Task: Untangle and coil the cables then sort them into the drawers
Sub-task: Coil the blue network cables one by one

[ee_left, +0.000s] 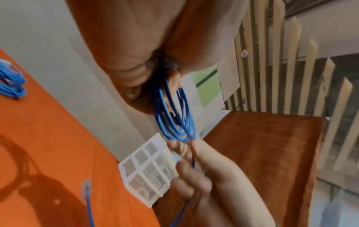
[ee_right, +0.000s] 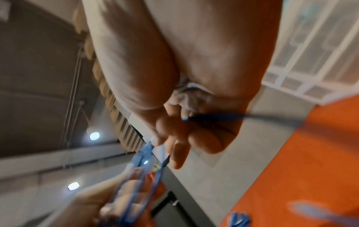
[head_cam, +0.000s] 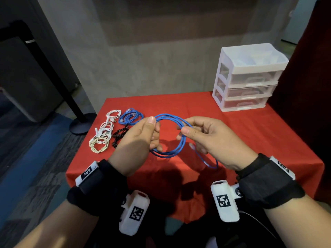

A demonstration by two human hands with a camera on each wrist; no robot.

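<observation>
Holding a blue cable point(head_cam: 169, 135) in the air above the desk point(head_cam: 250, 140), both hands work in front of the drawer unit point(head_cam: 248, 77).

Surroundings, relative to the drawer unit, which stands at the desk's far right corner: well to its left, near the desk's left edge, lie four other cables. A coiled blue cable point(head_cam: 130, 116) sits farthest back; a white cable point(head_cam: 110, 122) lies just left of it; a black cable point(head_cam: 120, 135) lies nearer the person; a cream coil point(head_cam: 99, 144) lies at the near left. None of them touch the hands. The space between the held cable and the drawer unit is open red surface.

Held cable: blue, wound into several round loops. Left hand point(head_cam: 138, 140) pinches the loops' left side between thumb and curled fingers; in the left wrist view the strands point(ee_left: 172, 116) hang bunched from its fingers. Right hand point(head_cam: 209, 138) pinches the loops' right side with thumb and forefinger. A loose tail point(head_cam: 206, 160) with a clear plug point(head_cam: 192, 146) trails below the right hand, blurred.

Drawer unit: white frame, three translucent drawers, all closed, contents not discernible.

Surface and room: red cloth covers the desk. Grey wall behind; a black stand base point(head_cam: 82, 124) on the floor, far left of the drawer unit. Both wrists carry black straps and white camera housings.
</observation>
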